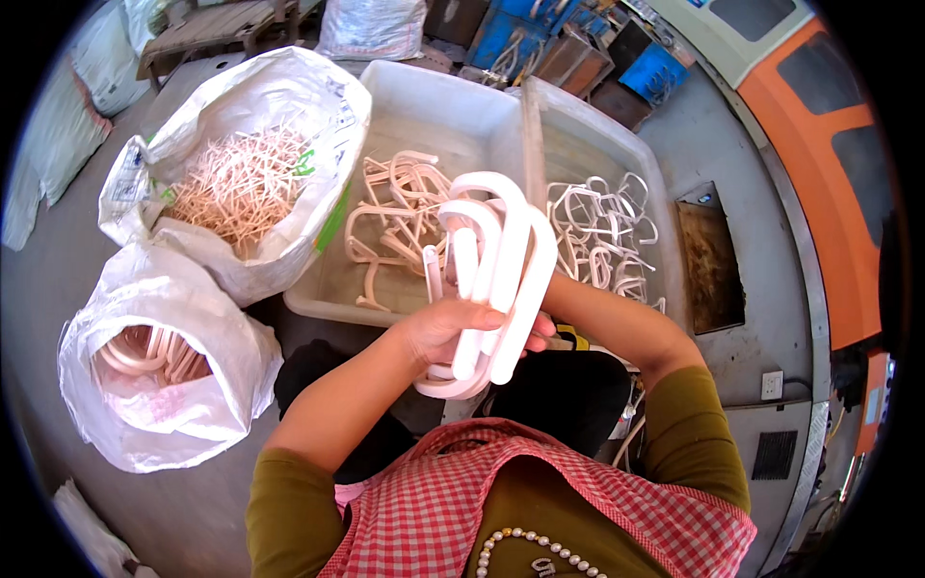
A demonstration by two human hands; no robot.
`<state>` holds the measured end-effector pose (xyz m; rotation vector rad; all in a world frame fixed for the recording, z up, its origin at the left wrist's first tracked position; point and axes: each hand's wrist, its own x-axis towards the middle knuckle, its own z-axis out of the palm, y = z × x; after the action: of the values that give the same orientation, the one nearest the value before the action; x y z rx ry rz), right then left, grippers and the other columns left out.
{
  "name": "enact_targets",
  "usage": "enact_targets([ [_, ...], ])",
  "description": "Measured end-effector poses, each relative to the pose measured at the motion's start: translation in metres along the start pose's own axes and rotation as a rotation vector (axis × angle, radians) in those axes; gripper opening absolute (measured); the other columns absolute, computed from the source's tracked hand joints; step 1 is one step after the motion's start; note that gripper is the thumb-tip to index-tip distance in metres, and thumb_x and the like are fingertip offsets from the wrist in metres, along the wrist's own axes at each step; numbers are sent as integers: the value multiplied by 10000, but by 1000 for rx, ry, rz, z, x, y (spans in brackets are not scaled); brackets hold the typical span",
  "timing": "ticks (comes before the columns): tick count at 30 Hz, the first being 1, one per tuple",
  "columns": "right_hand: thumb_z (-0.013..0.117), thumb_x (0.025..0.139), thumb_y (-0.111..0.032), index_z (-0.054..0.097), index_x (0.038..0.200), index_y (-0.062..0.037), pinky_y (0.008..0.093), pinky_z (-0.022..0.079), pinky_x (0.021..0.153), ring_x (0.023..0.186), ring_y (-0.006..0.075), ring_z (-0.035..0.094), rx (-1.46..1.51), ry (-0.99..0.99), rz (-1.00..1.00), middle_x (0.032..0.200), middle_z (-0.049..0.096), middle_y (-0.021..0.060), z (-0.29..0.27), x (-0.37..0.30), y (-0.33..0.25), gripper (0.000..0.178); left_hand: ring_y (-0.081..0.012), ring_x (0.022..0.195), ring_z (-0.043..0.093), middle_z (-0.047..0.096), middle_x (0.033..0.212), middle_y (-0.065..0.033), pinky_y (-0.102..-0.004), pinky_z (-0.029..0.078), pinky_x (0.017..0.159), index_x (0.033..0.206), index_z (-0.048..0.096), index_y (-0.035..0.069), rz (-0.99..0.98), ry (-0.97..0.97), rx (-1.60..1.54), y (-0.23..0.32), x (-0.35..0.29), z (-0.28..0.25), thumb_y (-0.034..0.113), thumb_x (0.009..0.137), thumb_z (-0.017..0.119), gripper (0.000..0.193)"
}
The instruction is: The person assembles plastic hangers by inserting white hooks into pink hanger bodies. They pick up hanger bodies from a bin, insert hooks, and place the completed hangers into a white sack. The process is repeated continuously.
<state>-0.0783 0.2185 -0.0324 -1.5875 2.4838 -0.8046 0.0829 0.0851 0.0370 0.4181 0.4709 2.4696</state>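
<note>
On a grey concrete floor, seen from the head camera, two pale plastic tubs sit side by side at twelve o'clock: the left tub holds pinkish looped plastic pieces, the right tub whiter ones. Two white sacks stand at nine and ten o'clock, the upper sack full of thin pink sticks. At centre, the left hand is closed around a bundle of white U-shaped plastic loops, glossy, smooth, stacked upright. The right hand is mostly hidden behind the bundle; its grip cannot be told.
</note>
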Motion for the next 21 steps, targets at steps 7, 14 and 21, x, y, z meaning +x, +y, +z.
enact_targets([
  [7, 530, 832, -336, 488, 1127, -109, 356, 360, 961, 1022, 203, 473, 186, -275, 73, 1060, 484, 51, -19, -14, -25, 375, -231, 966, 642, 641, 1079, -158, -365, 539, 843, 1195, 551, -30, 16, 90, -125, -20, 1, 0, 112, 785, 704, 460],
  [14, 521, 848, -379, 466, 1187, -99, 357, 334, 998, 1081, 202, 447, 498, -579, 159, 1124, 459, 61, -34, 3, -60, 443, -201, 877, 644, 626, 991, -108, -366, 547, 798, 1194, 521, 14, 87, 97, -3, -22, -6, 28, 113, 784, 732, 471],
  [21, 513, 865, -421, 444, 1247, -88, 357, 308, 1035, 1140, 200, 422, 838, -604, 277, 1189, 434, 72, -57, 9, -97, 511, -256, 1100, 585, 561, 1234, -142, -399, 524, 869, 1264, 511, 82, 179, -158, -119, -11, -22, 46, 282, 849, 684, 492],
])
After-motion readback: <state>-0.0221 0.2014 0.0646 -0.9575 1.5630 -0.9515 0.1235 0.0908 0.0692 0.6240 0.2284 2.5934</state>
